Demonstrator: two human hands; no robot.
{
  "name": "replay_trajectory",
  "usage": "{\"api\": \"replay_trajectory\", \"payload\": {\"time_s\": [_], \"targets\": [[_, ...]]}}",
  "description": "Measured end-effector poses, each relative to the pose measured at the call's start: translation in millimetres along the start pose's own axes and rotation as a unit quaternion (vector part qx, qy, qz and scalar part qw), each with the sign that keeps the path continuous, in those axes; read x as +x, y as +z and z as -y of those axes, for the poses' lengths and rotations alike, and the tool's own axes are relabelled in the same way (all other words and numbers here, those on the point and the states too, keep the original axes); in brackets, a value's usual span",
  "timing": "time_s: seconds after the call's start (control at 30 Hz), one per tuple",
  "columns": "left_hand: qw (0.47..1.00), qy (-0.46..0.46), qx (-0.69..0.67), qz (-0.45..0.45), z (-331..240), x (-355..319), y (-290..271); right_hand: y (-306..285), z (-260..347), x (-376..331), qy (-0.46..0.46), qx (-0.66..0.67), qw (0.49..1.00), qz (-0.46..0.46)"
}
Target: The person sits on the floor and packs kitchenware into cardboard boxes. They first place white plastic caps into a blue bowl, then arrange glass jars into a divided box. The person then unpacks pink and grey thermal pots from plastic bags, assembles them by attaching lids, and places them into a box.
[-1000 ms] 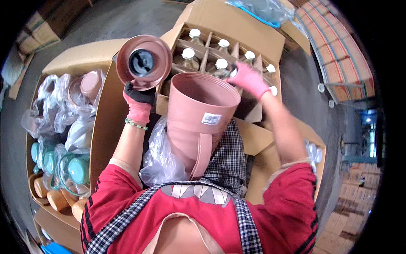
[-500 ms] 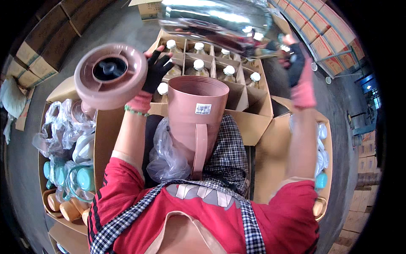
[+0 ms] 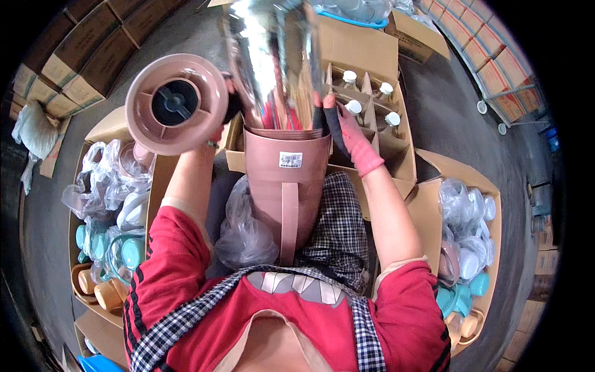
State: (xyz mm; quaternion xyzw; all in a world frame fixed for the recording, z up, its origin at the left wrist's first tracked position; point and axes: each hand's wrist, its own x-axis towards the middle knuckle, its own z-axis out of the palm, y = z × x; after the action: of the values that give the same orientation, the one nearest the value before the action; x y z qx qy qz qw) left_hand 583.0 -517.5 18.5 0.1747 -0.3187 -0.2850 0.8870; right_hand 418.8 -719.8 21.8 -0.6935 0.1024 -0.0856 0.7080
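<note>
A pink jug body point(image 3: 286, 204) with a side handle stands upright between my thighs. The lower end of a silver flask liner point(image 3: 273, 56) sits in its mouth; the liner's top runs out of the picture. My right hand point(image 3: 344, 133), in a fingerless glove, lies against the liner's right side just above the jug's rim, fingers pointing up. My left hand point(image 3: 232, 102) holds a round pink base point(image 3: 214, 115) with a black centre, at the liner's left. The base and the liner hide most of the left fingers.
Beyond the jug stands a divided carton point(image 3: 403, 149) of white-capped bottles point(image 3: 353, 107). Open cartons with plastic-wrapped teal and orange parts flank me, left point(image 3: 149, 192) and right point(image 3: 496, 248). Crumpled clear plastic point(image 3: 245, 229) lies beside the jug. Stacked boxes point(image 3: 80, 62) line the far left.
The silver liner has swung from lying sideways over the carton to upright in the jug's mouth. My right hand has come inward and nearer. The pink base has shifted slightly right.
</note>
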Motion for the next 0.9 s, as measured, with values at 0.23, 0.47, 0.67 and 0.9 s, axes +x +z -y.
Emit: {"api": "replay_trajectory", "payload": {"time_s": [0.23,0.47,0.67,0.9], "targets": [[0.927,0.004,0.370,-0.065,14.1,-56.7,28.7,-1.3,-16.1,8.4,-0.112,0.107,0.984,-0.085],[0.975,-0.089,-0.132,-0.156,26.8,-74.2,22.1,-14.0,28.9,8.8,-0.079,-0.293,0.938,0.168],[0.986,-0.066,0.079,-0.133,25.2,-69.3,54.3,-2.7,51.0,32.9,-0.044,-0.453,0.821,0.344],[0.981,0.011,0.196,0.010,26.0,-70.8,39.2,59.3,67.8,4.8,-0.002,-0.676,0.690,0.260]]}}
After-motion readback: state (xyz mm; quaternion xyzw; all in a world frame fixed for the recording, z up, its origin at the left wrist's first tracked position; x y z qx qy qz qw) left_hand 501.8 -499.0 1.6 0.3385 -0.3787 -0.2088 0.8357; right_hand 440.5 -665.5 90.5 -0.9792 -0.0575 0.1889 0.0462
